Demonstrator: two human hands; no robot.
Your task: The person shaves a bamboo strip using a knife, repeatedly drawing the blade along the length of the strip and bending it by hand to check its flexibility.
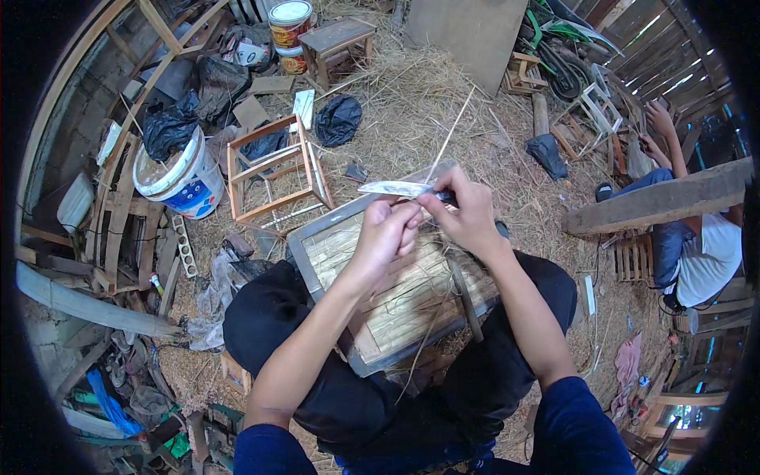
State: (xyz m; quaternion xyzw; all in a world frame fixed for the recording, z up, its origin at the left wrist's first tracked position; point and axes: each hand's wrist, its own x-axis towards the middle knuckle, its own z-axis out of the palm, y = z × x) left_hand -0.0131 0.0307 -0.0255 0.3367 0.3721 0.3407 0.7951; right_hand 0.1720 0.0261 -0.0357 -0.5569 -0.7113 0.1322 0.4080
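My right hand [465, 207] is closed around the dark handle of a knife [396, 188], whose pale blade points left. A thin light-coloured strip [453, 133], like split bamboo or cane, rises away from the blade toward the upper right. My left hand [388, 231] is closed just below the blade, close against the right. It seems to grip the strip's lower part, though its fingers hide the exact hold. Beneath both hands, a grey-framed panel [328, 321] with pale slats rests across my lap. Loose fibres and a dark stick [465, 301] lie on it.
Straw covers the ground ahead. A wooden frame [273, 169] and a white bucket [180, 176] stand left, with a small stool [339, 39] beyond. Another person [701, 245] sits at right behind a thick wooden beam [661, 198]. A motorbike [562, 55] stands far right.
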